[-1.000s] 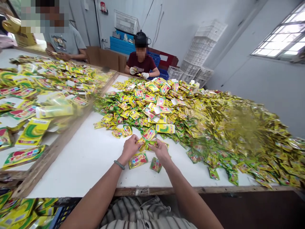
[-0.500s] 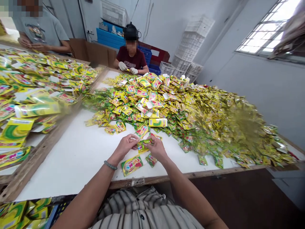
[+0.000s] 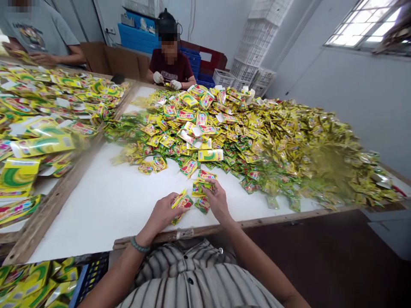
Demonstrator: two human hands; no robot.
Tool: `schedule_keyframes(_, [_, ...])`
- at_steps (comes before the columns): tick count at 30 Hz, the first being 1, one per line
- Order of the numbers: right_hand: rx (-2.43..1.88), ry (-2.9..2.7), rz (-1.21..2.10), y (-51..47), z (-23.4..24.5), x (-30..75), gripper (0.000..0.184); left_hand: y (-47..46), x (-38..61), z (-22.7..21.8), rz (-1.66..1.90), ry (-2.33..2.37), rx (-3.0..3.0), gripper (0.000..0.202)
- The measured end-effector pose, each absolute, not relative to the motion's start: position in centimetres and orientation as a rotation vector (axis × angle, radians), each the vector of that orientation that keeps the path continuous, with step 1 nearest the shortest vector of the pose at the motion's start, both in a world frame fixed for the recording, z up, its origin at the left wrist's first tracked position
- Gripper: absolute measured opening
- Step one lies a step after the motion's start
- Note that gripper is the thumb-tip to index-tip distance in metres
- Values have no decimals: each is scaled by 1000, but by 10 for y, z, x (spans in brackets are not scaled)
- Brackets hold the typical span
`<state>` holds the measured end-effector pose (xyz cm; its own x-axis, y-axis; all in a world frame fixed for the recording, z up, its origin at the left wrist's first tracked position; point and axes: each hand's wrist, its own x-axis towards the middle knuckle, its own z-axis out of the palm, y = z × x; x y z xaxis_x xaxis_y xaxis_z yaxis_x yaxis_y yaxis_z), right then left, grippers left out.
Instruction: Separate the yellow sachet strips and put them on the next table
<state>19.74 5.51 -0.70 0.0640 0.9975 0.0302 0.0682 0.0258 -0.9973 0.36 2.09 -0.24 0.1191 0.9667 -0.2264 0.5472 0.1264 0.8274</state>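
My left hand (image 3: 164, 212) is closed around a yellow and green printed carton (image 3: 183, 204), tilted up off the white tabletop near its front edge. Just right of it, my right hand (image 3: 217, 199) pinches a small yellow-green sachet (image 3: 198, 188) between thumb and fingers. A green sachet (image 3: 202, 205) lies on the table below that hand. Beyond my fingers rest a printed carton (image 3: 207, 175) and another carton (image 3: 189, 167), close to the edge of a large sachet heap (image 3: 237, 143).
Flat cartons (image 3: 41, 147) cover the table's left part, behind a wooden divider strip (image 3: 64, 188). A blue crate (image 3: 78, 284) of filled cartons stands at lower left. Across the table are a gloved person (image 3: 171, 64) and another person (image 3: 41, 38). White baskets (image 3: 247, 51) are stacked behind.
My hands have moved apart. The left has taken up the carton that lay at the table's front; the right keeps a sachet. The camera view has tipped slightly downward.
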Motion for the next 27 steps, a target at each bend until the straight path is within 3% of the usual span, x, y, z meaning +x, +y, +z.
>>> schedule_keyframes(4, [-1344,-1522,1174,58,0,200,18,20,4,-8,818,1311,1305,41])
schedule_keyframes(13, [-1486,-1973,1046,68,33,198,10,16,9,1,834,1163,1081,45])
schedule_keyframes(20, [-1248,-1508,1561,69,34,195,25,17,5,8,831,1173,1096,42])
schedule_keyframes(27, [-1307,-1506,1446,58,39,190,21,17,2,14,823,1003,769,42])
